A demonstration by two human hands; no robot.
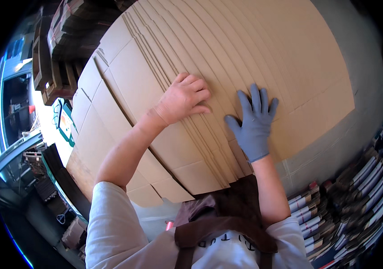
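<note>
Overlapping flat cardboard sheets (pixel 227 58) lie fanned out in front of me, their edges stepped like shingles. My left hand (pixel 186 98), bare, rests over the stepped edges near the middle with its fingers curled in against the cardboard. The thumb sticks out toward the right, and the fingertips are partly hidden. Further right, my right hand (pixel 256 121) wears a grey glove. It lies flat on the top sheets with fingers and thumb spread. Toward the left, more creased cardboard (pixel 115 130) shows a long dark gap between its panels.
Bundled stacks of flat cardboard (pixel 348 201) stand on the floor at the lower right. Wooden pallets (pixel 57 76) with stacked goods are at the upper left. A green and white object (pixel 66 123) sits beyond the cardboard's left edge. Grey floor (pixel 353 49) borders the right side.
</note>
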